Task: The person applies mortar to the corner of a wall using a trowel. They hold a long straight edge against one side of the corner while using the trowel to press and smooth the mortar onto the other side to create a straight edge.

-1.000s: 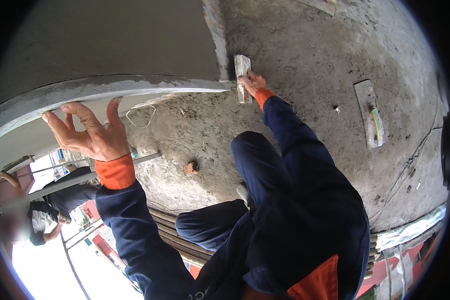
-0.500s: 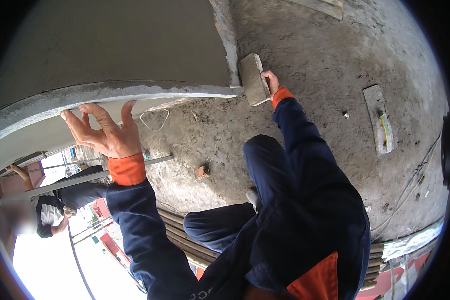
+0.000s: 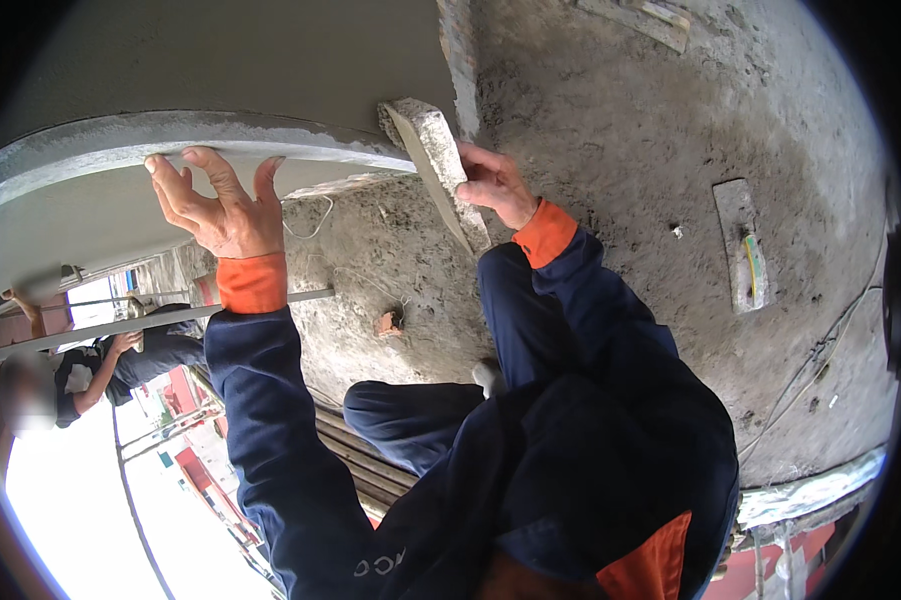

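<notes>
My right hand (image 3: 498, 186) grips a cement-caked plastering float (image 3: 436, 165), fingers and thumb closed at its near side. The float stands tilted, its far end overlapping the right end of a long grey strip (image 3: 200, 140). This strip runs along the edge of a smooth, dark plastered surface (image 3: 220, 60); whether it is a loose straightedge or part of the wall I cannot tell. My left hand (image 3: 225, 210) has its fingers and thumb spread and bent, with the tips against the strip's lower edge.
A second float (image 3: 741, 245) with a yellow-green handle lies on the rough, mortar-spotted floor (image 3: 610, 130) at right. Another flat tool (image 3: 640, 20) lies at the far edge. A brick piece (image 3: 389, 322), poles (image 3: 370, 465) and a cable (image 3: 810, 365) are nearby. Another person (image 3: 95, 375) is at left.
My right hand has brought the float left and turned it from lying nearly flat-on to edge-on, across the strip's end. My left hand keeps its place along the strip.
</notes>
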`<action>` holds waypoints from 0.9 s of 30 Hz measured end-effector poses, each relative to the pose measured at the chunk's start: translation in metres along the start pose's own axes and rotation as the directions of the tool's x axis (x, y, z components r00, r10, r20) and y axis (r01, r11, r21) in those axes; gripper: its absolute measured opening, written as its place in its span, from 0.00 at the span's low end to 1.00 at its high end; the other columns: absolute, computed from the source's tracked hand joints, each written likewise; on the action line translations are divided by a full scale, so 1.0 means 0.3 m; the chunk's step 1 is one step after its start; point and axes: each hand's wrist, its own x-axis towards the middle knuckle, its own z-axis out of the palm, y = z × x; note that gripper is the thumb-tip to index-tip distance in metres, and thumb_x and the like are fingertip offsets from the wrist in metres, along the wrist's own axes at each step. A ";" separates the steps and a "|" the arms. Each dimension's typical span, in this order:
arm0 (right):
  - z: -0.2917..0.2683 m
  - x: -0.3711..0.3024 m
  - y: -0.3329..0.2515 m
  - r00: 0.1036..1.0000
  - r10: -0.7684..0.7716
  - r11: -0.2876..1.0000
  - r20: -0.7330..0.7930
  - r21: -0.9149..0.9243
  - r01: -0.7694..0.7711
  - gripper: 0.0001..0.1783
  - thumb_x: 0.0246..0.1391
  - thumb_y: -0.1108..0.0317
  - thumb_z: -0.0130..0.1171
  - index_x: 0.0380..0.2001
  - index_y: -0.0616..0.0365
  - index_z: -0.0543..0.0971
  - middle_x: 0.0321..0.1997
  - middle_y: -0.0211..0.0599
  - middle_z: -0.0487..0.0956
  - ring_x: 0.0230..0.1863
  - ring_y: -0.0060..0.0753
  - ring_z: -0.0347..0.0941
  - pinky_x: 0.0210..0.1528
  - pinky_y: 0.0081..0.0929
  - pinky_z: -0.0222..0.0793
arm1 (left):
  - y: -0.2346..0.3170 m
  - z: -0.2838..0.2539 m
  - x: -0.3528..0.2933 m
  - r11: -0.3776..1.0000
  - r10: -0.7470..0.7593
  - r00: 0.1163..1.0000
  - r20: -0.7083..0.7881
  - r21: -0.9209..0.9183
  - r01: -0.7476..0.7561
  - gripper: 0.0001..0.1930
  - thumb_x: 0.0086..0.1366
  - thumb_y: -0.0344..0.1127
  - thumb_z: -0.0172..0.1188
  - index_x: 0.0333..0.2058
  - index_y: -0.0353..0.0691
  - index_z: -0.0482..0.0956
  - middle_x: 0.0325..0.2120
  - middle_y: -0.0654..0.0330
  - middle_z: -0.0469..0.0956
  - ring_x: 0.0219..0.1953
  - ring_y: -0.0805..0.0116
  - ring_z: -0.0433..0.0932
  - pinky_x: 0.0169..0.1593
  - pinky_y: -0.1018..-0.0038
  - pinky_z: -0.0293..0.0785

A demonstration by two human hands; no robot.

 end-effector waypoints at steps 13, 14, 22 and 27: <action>0.237 0.092 -0.172 0.956 -0.277 0.844 0.095 -0.452 0.289 0.40 0.41 0.65 0.69 0.63 0.60 0.73 0.44 0.34 0.76 0.37 0.25 0.67 0.42 0.25 0.68 | 0.004 -0.012 -0.005 0.999 -0.029 1.000 0.005 -0.024 0.029 0.59 0.42 0.42 0.80 0.70 0.42 0.53 0.67 0.37 0.49 0.63 0.32 0.61 0.60 0.50 0.71; 0.248 0.108 -0.200 0.946 -0.301 0.840 0.123 -0.436 0.324 0.40 0.41 0.64 0.69 0.62 0.59 0.74 0.46 0.36 0.77 0.40 0.27 0.68 0.42 0.26 0.69 | 0.007 -0.003 -0.011 0.999 -0.030 1.000 0.006 -0.034 0.030 0.59 0.42 0.42 0.80 0.70 0.42 0.53 0.67 0.37 0.49 0.63 0.32 0.61 0.60 0.50 0.71; 0.415 0.222 -0.297 0.810 -0.566 0.566 0.155 -0.641 0.519 0.41 0.35 0.59 0.69 0.57 0.62 0.77 0.49 0.43 0.78 0.48 0.43 0.70 0.52 0.39 0.69 | -0.004 0.007 0.007 1.000 -0.015 0.995 -0.101 -0.007 0.014 0.46 0.50 0.27 0.70 0.68 0.38 0.58 0.67 0.36 0.53 0.63 0.31 0.62 0.60 0.51 0.72; 0.495 0.262 -0.353 0.768 -0.592 0.501 0.245 -0.634 0.589 0.42 0.34 0.58 0.68 0.57 0.63 0.77 0.49 0.43 0.77 0.48 0.44 0.69 0.53 0.38 0.68 | -0.040 0.020 -0.055 1.000 -0.016 0.998 0.059 0.018 0.015 0.30 0.58 0.31 0.62 0.61 0.36 0.70 0.63 0.37 0.59 0.64 0.34 0.62 0.64 0.51 0.67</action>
